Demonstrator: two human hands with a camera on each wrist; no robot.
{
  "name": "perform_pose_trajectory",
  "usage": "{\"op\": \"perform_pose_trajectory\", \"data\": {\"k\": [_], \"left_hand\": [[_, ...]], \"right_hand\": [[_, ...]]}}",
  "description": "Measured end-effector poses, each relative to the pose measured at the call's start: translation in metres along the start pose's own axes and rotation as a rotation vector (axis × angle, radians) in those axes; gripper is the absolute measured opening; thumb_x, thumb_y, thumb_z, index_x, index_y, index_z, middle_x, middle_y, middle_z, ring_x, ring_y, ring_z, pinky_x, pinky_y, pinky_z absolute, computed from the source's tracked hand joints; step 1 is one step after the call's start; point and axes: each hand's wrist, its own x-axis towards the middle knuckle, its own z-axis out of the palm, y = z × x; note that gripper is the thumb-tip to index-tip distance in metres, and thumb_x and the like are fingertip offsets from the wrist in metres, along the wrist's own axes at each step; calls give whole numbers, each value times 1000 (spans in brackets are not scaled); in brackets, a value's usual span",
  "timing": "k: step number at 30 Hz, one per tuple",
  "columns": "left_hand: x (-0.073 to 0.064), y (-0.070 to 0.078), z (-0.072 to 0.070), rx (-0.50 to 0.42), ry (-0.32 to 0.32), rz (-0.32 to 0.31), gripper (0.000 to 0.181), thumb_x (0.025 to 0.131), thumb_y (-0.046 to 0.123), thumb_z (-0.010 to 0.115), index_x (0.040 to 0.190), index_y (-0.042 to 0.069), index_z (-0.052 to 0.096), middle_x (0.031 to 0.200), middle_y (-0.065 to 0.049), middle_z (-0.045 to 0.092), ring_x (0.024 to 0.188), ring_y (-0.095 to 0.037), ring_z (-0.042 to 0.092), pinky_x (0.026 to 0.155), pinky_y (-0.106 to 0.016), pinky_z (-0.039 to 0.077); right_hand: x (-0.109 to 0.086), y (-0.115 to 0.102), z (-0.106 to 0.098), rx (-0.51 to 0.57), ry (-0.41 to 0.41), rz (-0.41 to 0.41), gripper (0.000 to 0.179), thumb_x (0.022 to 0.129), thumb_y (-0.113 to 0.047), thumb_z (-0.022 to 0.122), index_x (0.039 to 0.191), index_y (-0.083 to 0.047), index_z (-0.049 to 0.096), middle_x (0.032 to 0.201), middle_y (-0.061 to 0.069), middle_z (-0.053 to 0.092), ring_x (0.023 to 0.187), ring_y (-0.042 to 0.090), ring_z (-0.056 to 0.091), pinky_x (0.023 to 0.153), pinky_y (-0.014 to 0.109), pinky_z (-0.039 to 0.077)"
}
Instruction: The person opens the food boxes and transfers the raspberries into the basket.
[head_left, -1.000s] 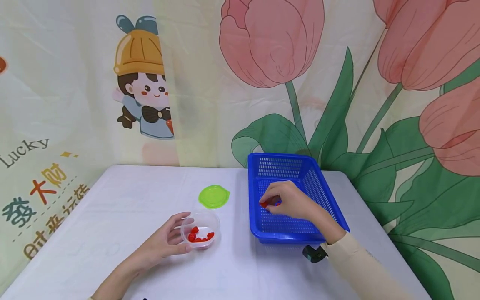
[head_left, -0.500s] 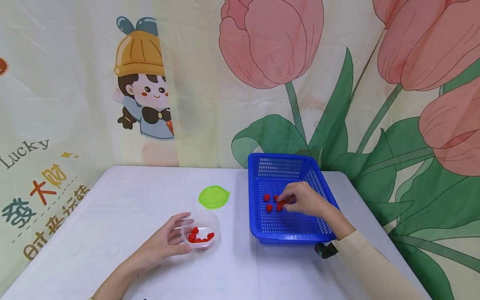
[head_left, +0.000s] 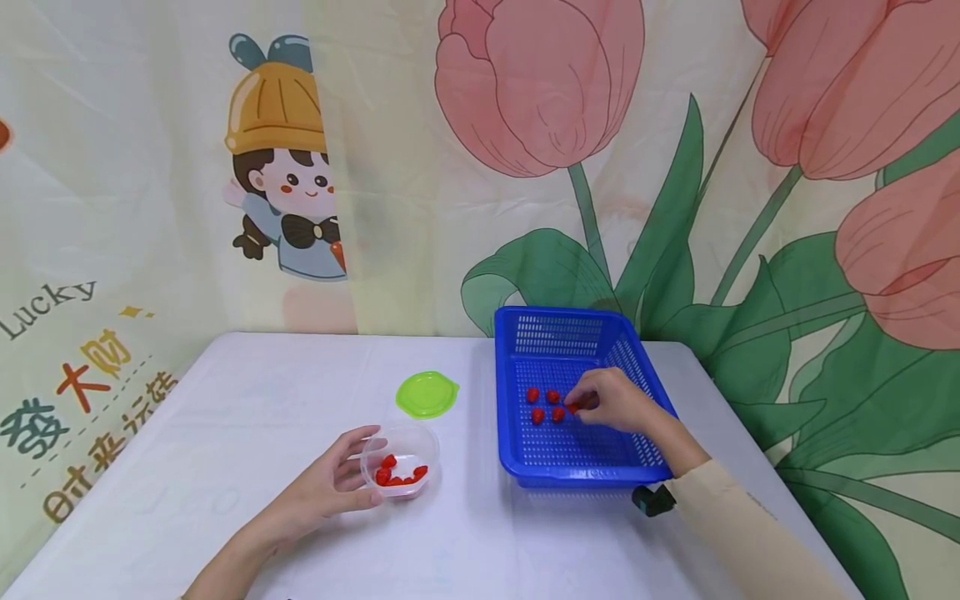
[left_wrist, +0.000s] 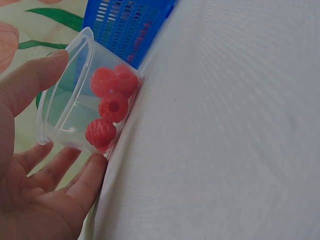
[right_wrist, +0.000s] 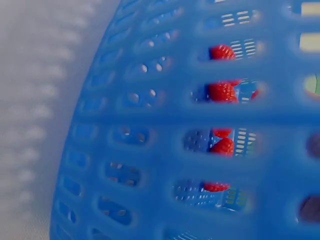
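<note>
My left hand [head_left: 322, 483] holds a small clear plastic tub [head_left: 401, 437] on the table, thumb on one side and fingers on the other. Several red raspberries [left_wrist: 114, 107] lie in the bottom of the tub. Inside the blue basket [head_left: 517, 467], my right hand [head_left: 617, 402] pinches a raspberry [head_left: 572, 408] low over the floor. Left of those fingertips, more raspberries [head_left: 537, 416] sit in two short rows. In the right wrist view the blue mesh wall [right_wrist: 185, 115] fills the foreground, and red raspberries [right_wrist: 221, 92] show through its slots.
A bright green lid [head_left: 427, 394] lies flat behind the tub, left of the basket. White cloth [head_left: 247, 400] covers the table. A printed curtain [head_left: 397, 167] hangs directly behind it.
My right hand has moved rightward within the basket, from its left part to the right of the rows, uncovering the raspberries there. The left hand and tub stay put.
</note>
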Motion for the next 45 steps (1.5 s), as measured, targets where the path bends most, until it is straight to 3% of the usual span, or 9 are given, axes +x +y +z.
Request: {"op": "perform_pose_trajectory", "data": {"k": [13,38,45], "left_hand": [[0,1,-1,18,-4,9,95,91,15,85,166,19,27,165,-16,40,151,-41,44,103,-16,51],[-1,2,-2,26,1,0,95,90,18,87,165,20,28,164,-15,41,150,-40,45,108,-20,50],[-1,2,-1,19,-1,-10,95,90,17,87,165,20,28,164,-15,40,150,-40,45,106,-17,50]], "right_hand": [[2,8,6,-45,17,68,20,86,1,84,103,-8,84,98,2,75,86,11,72,75,25,63],[9,9,16,-127,-10,11,14,87,2,82,100,-3,83,95,6,76,85,14,72,75,24,62],[8,5,18,-150,-30,72,15,87,2,82,100,-5,83,97,5,76,86,14,70,77,27,63]]}}
